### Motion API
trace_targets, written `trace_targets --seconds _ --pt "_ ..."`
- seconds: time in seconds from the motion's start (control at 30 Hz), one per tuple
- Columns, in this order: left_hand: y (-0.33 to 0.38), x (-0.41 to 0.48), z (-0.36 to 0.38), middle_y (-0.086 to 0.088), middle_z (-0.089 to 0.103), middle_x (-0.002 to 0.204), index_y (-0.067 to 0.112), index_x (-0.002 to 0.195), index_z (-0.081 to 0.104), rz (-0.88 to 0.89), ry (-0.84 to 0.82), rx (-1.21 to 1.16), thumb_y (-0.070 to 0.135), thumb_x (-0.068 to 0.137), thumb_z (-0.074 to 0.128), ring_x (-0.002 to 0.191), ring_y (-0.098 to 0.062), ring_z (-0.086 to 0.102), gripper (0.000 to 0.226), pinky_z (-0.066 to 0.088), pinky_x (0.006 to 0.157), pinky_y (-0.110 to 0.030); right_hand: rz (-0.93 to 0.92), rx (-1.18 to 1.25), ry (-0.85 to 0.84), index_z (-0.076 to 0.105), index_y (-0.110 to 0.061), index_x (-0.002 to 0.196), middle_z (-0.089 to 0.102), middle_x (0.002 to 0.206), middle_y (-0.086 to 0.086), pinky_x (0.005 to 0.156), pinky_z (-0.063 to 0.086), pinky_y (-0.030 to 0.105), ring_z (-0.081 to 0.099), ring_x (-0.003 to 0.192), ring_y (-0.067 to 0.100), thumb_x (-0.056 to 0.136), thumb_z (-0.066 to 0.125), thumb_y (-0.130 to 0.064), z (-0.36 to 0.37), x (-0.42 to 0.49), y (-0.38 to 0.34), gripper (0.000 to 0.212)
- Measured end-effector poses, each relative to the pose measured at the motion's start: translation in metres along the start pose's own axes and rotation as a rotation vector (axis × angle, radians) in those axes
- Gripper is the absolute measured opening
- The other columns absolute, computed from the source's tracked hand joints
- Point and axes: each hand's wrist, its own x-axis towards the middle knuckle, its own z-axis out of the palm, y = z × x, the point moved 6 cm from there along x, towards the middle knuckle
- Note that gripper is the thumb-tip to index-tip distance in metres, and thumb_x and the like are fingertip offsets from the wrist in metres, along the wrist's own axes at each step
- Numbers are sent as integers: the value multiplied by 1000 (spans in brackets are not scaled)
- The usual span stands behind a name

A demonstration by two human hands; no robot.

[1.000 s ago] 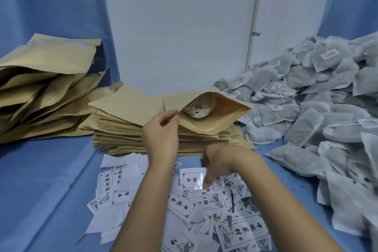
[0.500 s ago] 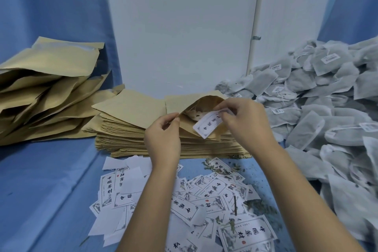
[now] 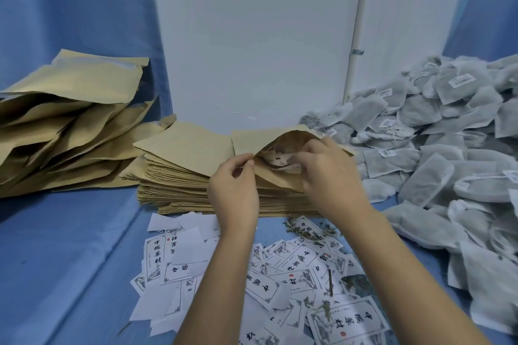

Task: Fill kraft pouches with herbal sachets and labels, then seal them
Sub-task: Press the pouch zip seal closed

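The left hand (image 3: 234, 190) has a closed grip: thumb and forefinger pinch the near lip of the open kraft pouch (image 3: 283, 136), which lies at the centre, on top of the stack of flat pouches (image 3: 179, 176). The right hand (image 3: 329, 173) reaches with curled fingers into the pouch mouth, where a white label (image 3: 277, 161) with black print shows; whether its grip holds this label I cannot tell. Loose labels (image 3: 280, 274) lie at 6 o'clock on the blue surface (image 3: 70, 246), the heap of sachets (image 3: 448, 148) at 3 o'clock, bulging pouches (image 3: 70, 120) at 9 o'clock
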Motion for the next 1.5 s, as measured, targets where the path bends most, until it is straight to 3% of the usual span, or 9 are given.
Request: trace_targets --seconds 0.23,0.57,0.77,0.87,1.03,1.17,1.27,1.37,1.5 --pt "15 -14 2 10 65 86 18 87 72 173 21 10 6 88 61 77 16 55 16 38 65 1 150 107 42 67 -6 84 59 86 8 53 37 33 56 76 29 84 65 -5 21 -7 1 2" --pt "15 -21 1 8 66 79 21 77 67 202 45 -79 1 86 62 73 14 58 23 38 64 0 201 -4 -386 59 -9 86 64 99 11 66 42 31 60 89 30 90 55 -17 59 48 1 10" --pt "10 -20 0 8 66 82 18 81 68 156 56 -99 3 88 61 74 17 57 19 38 65 1 364 319 -314 70 -5 93 69 97 13 84 51 37 62 95 28 86 61 -16 62 43 6 16" --pt "6 -16 0 7 67 87 16 87 71 91 57 -100 7 88 61 75 16 56 13 39 65 0 399 344 -289 74 -11 93 72 92 6 78 52 33 63 90 23 86 56 -19 61 28 8 21" --pt "3 -12 1 9 69 90 22 86 71 -21 56 -166 14 92 53 83 -5 65 20 51 76 -21 457 643 195 52 -28 57 51 50 -13 48 28 17 44 51 4 86 49 -36 33 -9 -6 30" --pt "-9 -5 4 -1 66 89 10 98 60 -267 96 -384 8 87 64 62 -3 65 12 49 53 -14 482 891 -9 46 -21 41 46 38 -5 51 38 30 43 41 8 93 38 -50 53 -23 -24 60" --pt "-15 -7 14 -6 65 64 3 89 57 -521 -51 -550 1 86 62 50 -11 62 6 46 41 -16 634 1020 -149 51 -19 42 51 37 -3 52 40 22 48 38 5 95 35 -58 67 -22 -27 68" --pt "-12 -9 14 4 54 42 7 65 56 -535 -181 -353 3 83 62 38 -8 52 20 38 36 -11 787 1060 -56 56 -23 45 54 43 -9 56 36 23 46 44 1 90 49 -57 69 -21 -21 56" --pt "-16 -21 27 5 42 37 8 60 51 -624 -387 -255 7 84 59 28 -6 34 25 25 29 -13 1117 1497 5 49 -12 57 47 39 -2 36 30 18 36 29 8 87 56 -27 79 -30 -20 34"
